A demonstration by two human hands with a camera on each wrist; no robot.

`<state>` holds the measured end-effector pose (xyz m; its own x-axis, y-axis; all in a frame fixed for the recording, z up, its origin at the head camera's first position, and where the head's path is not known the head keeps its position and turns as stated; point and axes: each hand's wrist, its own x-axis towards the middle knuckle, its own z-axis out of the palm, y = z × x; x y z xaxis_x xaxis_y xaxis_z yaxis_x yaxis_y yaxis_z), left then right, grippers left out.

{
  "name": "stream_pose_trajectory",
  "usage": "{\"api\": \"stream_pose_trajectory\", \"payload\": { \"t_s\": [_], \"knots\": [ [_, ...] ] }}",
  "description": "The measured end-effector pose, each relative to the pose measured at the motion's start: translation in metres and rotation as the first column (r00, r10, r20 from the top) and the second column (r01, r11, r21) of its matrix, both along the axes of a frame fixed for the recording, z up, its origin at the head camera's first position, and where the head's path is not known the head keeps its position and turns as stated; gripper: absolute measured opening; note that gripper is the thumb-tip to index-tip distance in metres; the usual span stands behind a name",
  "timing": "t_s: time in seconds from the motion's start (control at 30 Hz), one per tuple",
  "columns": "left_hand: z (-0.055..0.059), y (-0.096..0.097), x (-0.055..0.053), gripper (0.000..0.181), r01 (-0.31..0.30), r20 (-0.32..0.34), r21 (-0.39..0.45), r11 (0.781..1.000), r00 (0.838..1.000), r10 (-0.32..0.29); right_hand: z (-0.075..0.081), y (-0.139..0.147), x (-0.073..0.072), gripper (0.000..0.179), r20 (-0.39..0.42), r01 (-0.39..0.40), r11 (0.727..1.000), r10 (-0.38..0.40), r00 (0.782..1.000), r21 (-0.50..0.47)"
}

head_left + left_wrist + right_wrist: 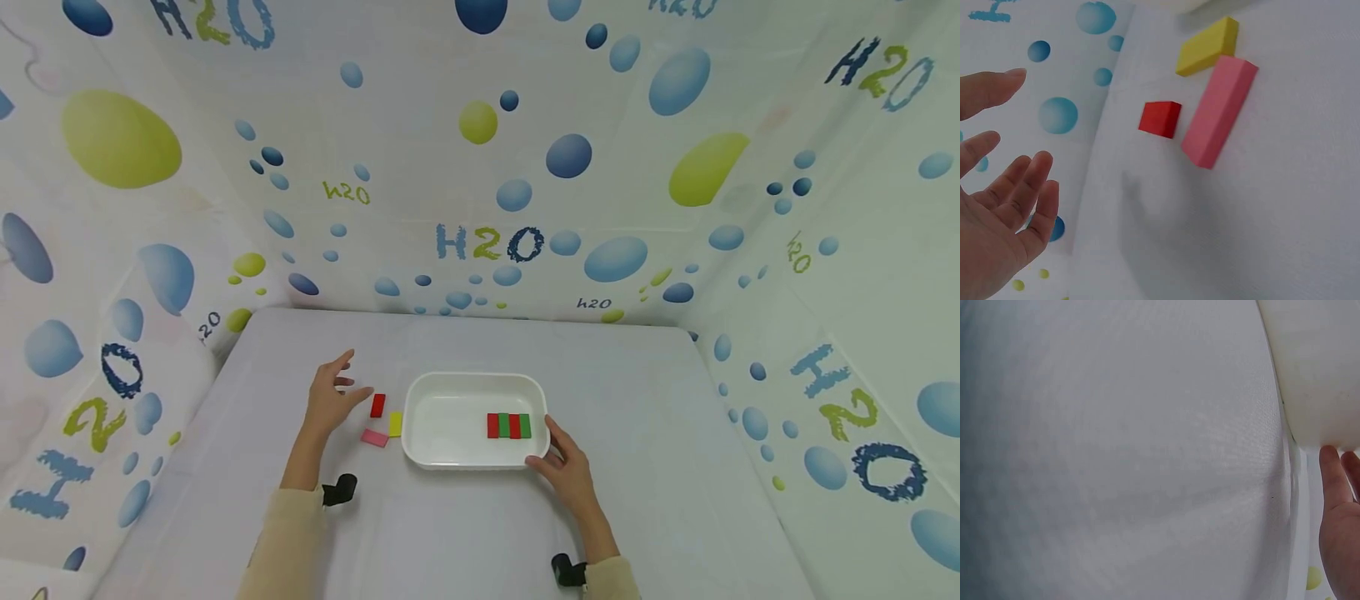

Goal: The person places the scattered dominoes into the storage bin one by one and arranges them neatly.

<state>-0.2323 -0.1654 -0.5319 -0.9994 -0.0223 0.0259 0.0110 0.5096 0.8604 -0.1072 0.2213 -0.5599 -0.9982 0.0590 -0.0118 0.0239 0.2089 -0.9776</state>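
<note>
Centrally in head view, a white tray (446, 425) is gripped by the right hand (564, 468); its red-green block row (504, 426) could be scattered by tugging. In left wrist view, near the spread, empty left hand (999, 222), a red block (1160, 119) could be bumped by careless lowering.

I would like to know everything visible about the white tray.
The tray is white and smooth, perhaps plastic: a rounded rectangle with a raised rim. It rests flat on the table. Inside, toward the right end, four blocks alternate red and green. The right hand grips its near right corner. A yellow block lies by its left end.
</note>
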Motion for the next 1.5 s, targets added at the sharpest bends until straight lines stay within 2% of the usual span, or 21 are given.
{"api": "stream_pose_trajectory", "payload": {
  "t_s": [0.2, 0.3, 0.47, 0.57, 0.73, 0.97, 1.17, 1.5],
  "knots": [
    [-0.023, -0.014, 0.001, 0.077, 0.021, 0.127, 0.035, 0.999, 0.992, -0.025, 0.000, -0.001, 0.000, 0.080, 0.008, 0.005, 1.000, -0.005, 1.000, -0.003],
    [-0.035, -0.018, 0.002, 0.078, 0.043, 0.159, 0.036, 0.998, 0.986, -0.049, 0.001, -0.001, 0.000, 0.080, 0.006, 0.005, 1.000, -0.005, 1.000, -0.002],
    [-0.053, -0.022, 0.001, 0.078, 0.091, 0.142, -0.002, 0.996, 0.986, -0.090, 0.001, -0.001, -0.001, 0.080, 0.002, 0.005, 1.000, -0.005, 1.000, 0.012],
    [-0.060, -0.022, 0.001, 0.077, 0.109, 0.127, -0.004, 0.994, 0.986, -0.107, 0.000, -0.001, -0.001, 0.080, 0.006, 0.005, 1.000, -0.006, 1.000, 0.011],
    [-0.063, -0.018, 0.000, 0.076, 0.116, 0.146, -0.008, 0.993, 0.983, -0.114, -0.001, -0.002, -0.001, 0.080, 0.016, 0.009, 1.000, -0.009, 1.000, 0.009],
    [-0.064, -0.010, -0.002, 0.073, 0.117, 0.143, -0.056, 0.992, 0.984, -0.108, -0.030, 0.003, -0.008, 0.082, -0.005, 0.032, 0.999, -0.032, 0.999, 0.011],
    [-0.063, -0.008, -0.006, 0.071, 0.113, 0.145, -0.100, 0.989, 0.985, -0.098, -0.033, 0.005, -0.008, 0.082, -0.019, 0.037, 0.999, -0.036, 0.999, 0.010],
    [-0.059, -0.003, -0.010, 0.066, 0.096, 0.189, -0.151, 0.984, 0.980, -0.067, -0.035, 0.005, -0.009, 0.081, -0.033, 0.039, 0.999, -0.039, 0.999, 0.019]
  ]
}}
